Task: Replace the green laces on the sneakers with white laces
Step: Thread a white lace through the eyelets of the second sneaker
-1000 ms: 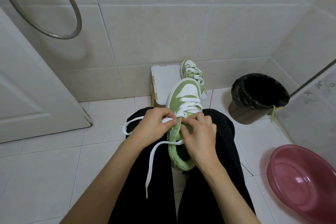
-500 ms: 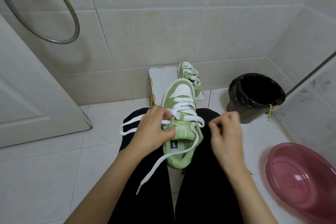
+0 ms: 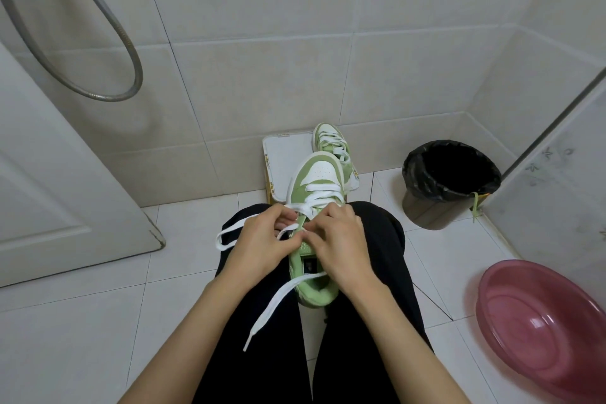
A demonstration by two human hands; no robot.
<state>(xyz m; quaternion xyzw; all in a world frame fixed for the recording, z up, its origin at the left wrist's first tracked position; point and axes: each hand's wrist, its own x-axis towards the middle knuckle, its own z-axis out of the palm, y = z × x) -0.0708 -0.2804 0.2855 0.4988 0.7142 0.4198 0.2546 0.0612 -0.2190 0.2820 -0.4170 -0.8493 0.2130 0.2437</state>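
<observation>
- Your left hand [image 3: 259, 243] and right hand [image 3: 337, 239] meet fingertip to fingertip over the upper eyelets of the green-and-white sneaker [image 3: 316, 179]. It lies on your lap, toe pointing away from you.
- Both grips are narrow. Each pinches the white lace [image 3: 267, 310] just above the tongue, but your fingers hide which eyelet they are working.
- Beyond the grips, toward the toe, the lower rows are already crossed in white. One free end trails from under the right grip down across your left leg, and a loop hangs out to the left of the left grip.
- This looks like the last upper rows of this shoe.
- The next move calls for feeding the pinched end through the open eyelet, then drawing the loop's slack through and evening the two ends.
- The second sneaker [image 3: 331, 141] stands well beyond the grips on a white box [image 3: 282, 161], laced in white.
- A green lace [image 3: 474, 207] hangs over the rim of the bin [image 3: 423, 207], far right of the grips.
</observation>
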